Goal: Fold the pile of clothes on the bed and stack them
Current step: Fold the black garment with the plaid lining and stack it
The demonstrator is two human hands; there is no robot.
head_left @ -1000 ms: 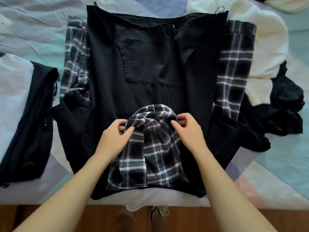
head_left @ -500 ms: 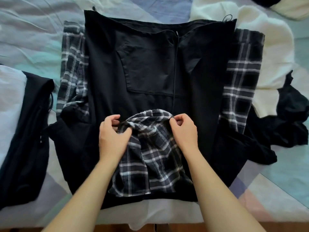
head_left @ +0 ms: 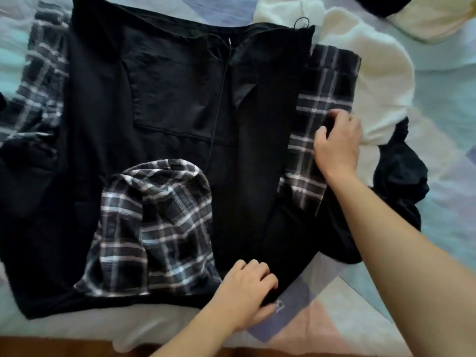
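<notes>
A black zip jacket [head_left: 164, 119] lies spread face up on the bed, its plaid hood [head_left: 154, 228] folded down over the lower chest. Plaid sleeves stick out on both sides. My right hand [head_left: 337, 140] pinches the right plaid sleeve [head_left: 322, 99] at its outer edge. My left hand [head_left: 244, 289] grips the jacket's near right corner at the bed's front edge, fingers curled over the black fabric. The left plaid sleeve [head_left: 43, 81] lies flat at the far left.
A white fluffy garment [head_left: 371, 81] and a crumpled black garment [head_left: 401, 176] lie to the right. A pale pillow [head_left: 427, 19] sits at the top right. The pastel patterned bedsheet [head_left: 386, 305] meets the wooden floor [head_left: 51, 346] at the bottom.
Both hands let go of the plaid hood. The right hand moved out to the right sleeve and the left hand dropped to the jacket's near right corner. The view shifted right.
</notes>
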